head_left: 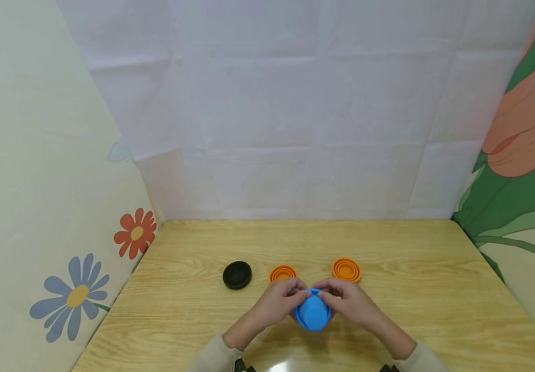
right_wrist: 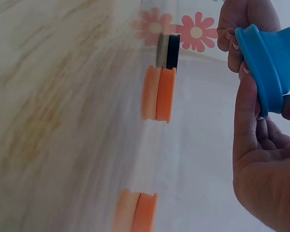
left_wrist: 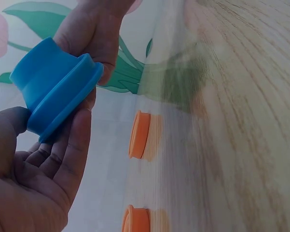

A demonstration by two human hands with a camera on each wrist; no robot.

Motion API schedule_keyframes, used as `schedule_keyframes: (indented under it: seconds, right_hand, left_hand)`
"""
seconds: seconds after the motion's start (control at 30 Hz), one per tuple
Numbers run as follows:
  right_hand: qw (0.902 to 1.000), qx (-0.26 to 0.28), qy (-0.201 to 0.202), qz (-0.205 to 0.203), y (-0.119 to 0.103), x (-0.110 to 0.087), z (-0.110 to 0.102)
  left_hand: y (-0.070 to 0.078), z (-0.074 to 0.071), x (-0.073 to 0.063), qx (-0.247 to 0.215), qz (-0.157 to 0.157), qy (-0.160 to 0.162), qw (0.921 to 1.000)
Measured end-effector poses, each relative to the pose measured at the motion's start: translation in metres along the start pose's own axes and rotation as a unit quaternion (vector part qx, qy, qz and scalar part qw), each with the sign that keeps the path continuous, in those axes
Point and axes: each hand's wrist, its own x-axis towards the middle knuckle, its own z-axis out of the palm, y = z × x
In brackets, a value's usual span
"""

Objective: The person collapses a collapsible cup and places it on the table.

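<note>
Both hands hold a blue collapsible cup (head_left: 314, 313) above the table, its base turned toward me and its walls partly pushed out in steps. My left hand (head_left: 280, 299) pinches the rim on one side, thumb on the outer wall and fingers beneath. On the opposite side my right hand (head_left: 352, 302) grips the rim in the same way. The wrist views show the cup (left_wrist: 58, 89) tilted, with its wide rim between the fingers and thumbs of both hands. The inside of the cup is hidden.
On the wooden table (head_left: 165, 320), beyond the hands, lie a flattened black cup (head_left: 237, 275) at left, an orange one (head_left: 282, 273) partly behind the left hand, and another orange cup (head_left: 346, 269) at right. A white cloth (head_left: 304, 129) hangs behind the table.
</note>
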Motion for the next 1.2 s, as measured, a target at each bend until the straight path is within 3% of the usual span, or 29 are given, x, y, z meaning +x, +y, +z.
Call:
schedule_keyframes:
  seconds: [0.33,0.77,1.2]
  right_hand:
    - [0.9946,0.094,-0.023,0.038,0.004,-0.001,-0.003]
    - [0.9895,0.122,-0.007,0.076,0.003,-0.002,-0.005]
    - [0.9863,0.131,-0.081,0.058,0.003,-0.002,-0.013]
  left_hand:
    - [-0.001,0.0,-0.003,-0.049,-0.006,-0.011,0.9987]
    - [-0.009,-0.005,-0.004,-0.09,-0.018,-0.044,0.9948]
    - [-0.003,-0.003,-0.006,-0.088,-0.027,-0.05,0.9945]
